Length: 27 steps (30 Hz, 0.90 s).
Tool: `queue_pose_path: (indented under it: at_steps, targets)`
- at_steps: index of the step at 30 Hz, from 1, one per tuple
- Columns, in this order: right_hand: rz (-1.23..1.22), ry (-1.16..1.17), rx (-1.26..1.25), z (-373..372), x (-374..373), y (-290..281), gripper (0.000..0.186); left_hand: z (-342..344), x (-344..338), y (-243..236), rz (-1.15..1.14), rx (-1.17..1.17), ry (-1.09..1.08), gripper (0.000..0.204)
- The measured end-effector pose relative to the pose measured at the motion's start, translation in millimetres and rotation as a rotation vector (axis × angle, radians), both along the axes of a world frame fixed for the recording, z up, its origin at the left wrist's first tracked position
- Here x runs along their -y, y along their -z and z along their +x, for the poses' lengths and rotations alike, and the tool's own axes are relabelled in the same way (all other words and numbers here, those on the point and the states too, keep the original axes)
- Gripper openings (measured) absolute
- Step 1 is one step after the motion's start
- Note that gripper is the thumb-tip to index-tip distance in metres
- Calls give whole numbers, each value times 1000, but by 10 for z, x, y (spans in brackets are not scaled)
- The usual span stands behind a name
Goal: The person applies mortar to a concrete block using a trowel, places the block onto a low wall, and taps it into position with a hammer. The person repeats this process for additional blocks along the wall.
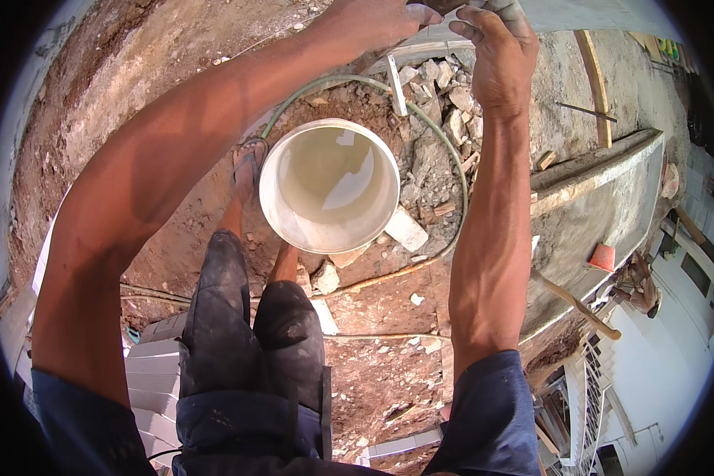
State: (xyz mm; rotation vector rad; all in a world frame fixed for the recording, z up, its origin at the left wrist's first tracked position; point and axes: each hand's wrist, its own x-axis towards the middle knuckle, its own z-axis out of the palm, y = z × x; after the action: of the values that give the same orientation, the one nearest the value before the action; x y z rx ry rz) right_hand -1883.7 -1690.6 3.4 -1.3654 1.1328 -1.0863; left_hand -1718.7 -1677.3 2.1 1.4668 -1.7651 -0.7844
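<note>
Both my hands are raised at the top edge, close together beside a grey wall surface. My left hand is closed, its fingertips pointing toward the right hand. Opposite it, my right hand pinches with thumb and finger; whatever lies between the fingertips is too small and partly cut off to name. Below the hands, a white bucket stands upright on the dirt, with cloudy water inside. A pale upright strip sits under the left hand, behind the bucket.
A green hose loops around the bucket over broken stone rubble. To the right are a raised concrete edge, a wooden handle, a timber plank and an orange-red container. Pale blocks lie beside my legs.
</note>
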Motion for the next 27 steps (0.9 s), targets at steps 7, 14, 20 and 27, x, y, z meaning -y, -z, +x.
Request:
queue_pose_path:
  at_steps: [7, 14, 20, 27]
  targets:
    - [-82, -185, -317, -188, 126, -59, 28, 43, -12, 3, -94, -8, 32, 29]
    - [-268, -38, -308, -91, -16, -101, 35, 10, 16, 23, -63, 34, 12, 30]
    - [-295, 202, -257, -196, -107, 192, 13, 15, -6, -77, -49, 125, 10, 33]
    - [128, 388, 335, 315, -643, 272, 22, 26, 62, -105, -1, 198, 66, 34]
